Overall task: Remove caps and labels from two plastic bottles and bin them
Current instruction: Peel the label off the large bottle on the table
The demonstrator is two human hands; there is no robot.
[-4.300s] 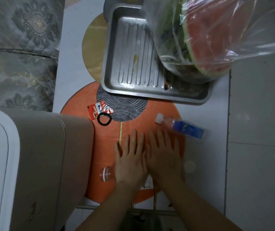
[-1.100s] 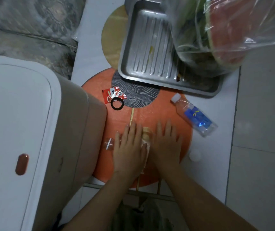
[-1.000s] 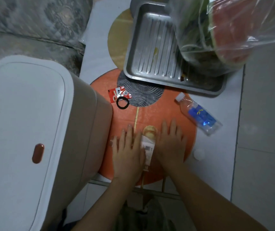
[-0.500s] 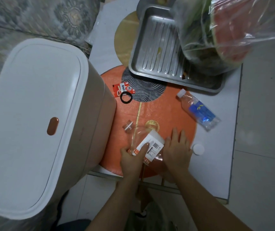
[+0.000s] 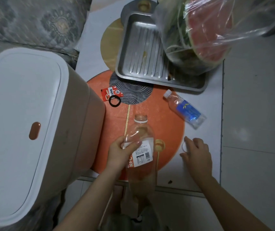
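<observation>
My left hand [image 5: 119,151] grips a clear plastic bottle [image 5: 140,157] with a white and orange label, lifted over the orange mat [image 5: 166,124]. Its mouth points away from me and has no cap. My right hand [image 5: 196,155] lies on the white table, thumb and forefinger on either side of a white cap [image 5: 184,146] beside the mat. A second small bottle [image 5: 184,108] with a blue label and white cap lies on its side at the mat's right edge. The white and beige bin [image 5: 25,117] stands at left with its lid closed.
A steel tray [image 5: 143,52] sits at the back, with a plastic bag of watermelon [image 5: 206,29] on its right part. A red wrapper [image 5: 111,94] and a black hair tie [image 5: 114,101] lie on the mat near the bin. A patterned sofa [image 5: 30,20] is behind.
My left hand has lifted the labelled bottle up off the mat toward me. My right hand has left the bottle and moved right to the white cap. The view has tilted.
</observation>
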